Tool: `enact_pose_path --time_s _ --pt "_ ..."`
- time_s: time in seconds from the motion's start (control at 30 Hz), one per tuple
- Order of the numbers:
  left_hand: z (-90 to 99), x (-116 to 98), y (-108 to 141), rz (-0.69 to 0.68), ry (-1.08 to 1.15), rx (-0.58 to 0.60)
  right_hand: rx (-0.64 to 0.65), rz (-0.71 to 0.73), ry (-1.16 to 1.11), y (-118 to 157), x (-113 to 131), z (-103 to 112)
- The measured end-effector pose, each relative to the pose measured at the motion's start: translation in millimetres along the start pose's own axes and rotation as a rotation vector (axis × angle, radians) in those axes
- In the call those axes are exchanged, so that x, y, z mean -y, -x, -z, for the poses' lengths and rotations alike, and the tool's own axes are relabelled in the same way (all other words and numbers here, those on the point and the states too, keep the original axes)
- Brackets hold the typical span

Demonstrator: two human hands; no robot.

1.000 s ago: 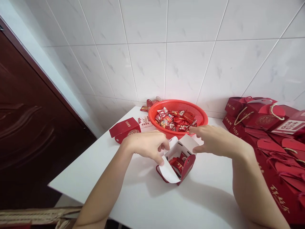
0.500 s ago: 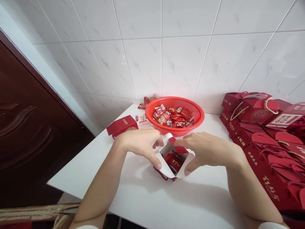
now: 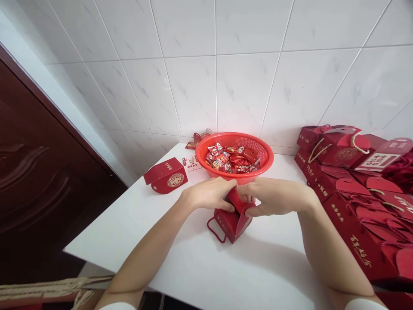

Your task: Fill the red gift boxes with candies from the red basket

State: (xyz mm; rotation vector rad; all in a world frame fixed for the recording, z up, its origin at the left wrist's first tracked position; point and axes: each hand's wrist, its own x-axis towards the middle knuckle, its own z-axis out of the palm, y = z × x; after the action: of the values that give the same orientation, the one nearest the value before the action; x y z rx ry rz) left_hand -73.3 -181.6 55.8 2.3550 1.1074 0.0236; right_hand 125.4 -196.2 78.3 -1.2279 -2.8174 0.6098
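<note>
A small red box (image 3: 232, 224) stands on the white table, its top flaps folded inward and a red cord loop hanging at its left. My left hand (image 3: 214, 193) pinches the flaps from the left. From the right, my right hand (image 3: 269, 197) grips the upright side flap between thumb and fingers. Just behind both hands sits a red plastic basket (image 3: 269, 160) of wrapped sweets (image 3: 226, 159). The inside of the box is mostly hidden by its flaps and my fingers.
Another red box (image 3: 166, 175) lies on the white table (image 3: 122, 228) at the left, beside a printed card (image 3: 192, 163). Many red boxes (image 3: 345, 228) are stacked at the right. A tiled wall (image 3: 245, 94) rises behind; a dark door (image 3: 41, 172) is at the left.
The open white-lined flaps of the box have been folded inward, covering its contents. Both hands have closed in on its top. The view has shifted slightly.
</note>
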Motion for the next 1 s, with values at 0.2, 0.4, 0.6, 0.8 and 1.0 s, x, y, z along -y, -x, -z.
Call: enact_pose_path --time_s 0.2,0.4,0.6,0.8,1.0 --pt "5.2 -6 3 0.09 -0.132 -0.084 0.114 -0.237 0.119 -11 -1 -1" --pt "14.1 -1 9 -0.034 -0.009 -0.11 0.082 -0.228 0.044 -24 -10 -9" --pt "12.3 -7 10 -0.039 -0.01 -0.007 0.039 -0.16 -0.035 -26 -15 -12" --pt "8.4 -9 13 0.178 -0.087 0.131 0.345 -0.114 -0.18 -44 -35 -9" --pt "12.4 -3 14 0.251 -0.062 0.211 0.469 -0.006 -0.377 -62 -55 -9"
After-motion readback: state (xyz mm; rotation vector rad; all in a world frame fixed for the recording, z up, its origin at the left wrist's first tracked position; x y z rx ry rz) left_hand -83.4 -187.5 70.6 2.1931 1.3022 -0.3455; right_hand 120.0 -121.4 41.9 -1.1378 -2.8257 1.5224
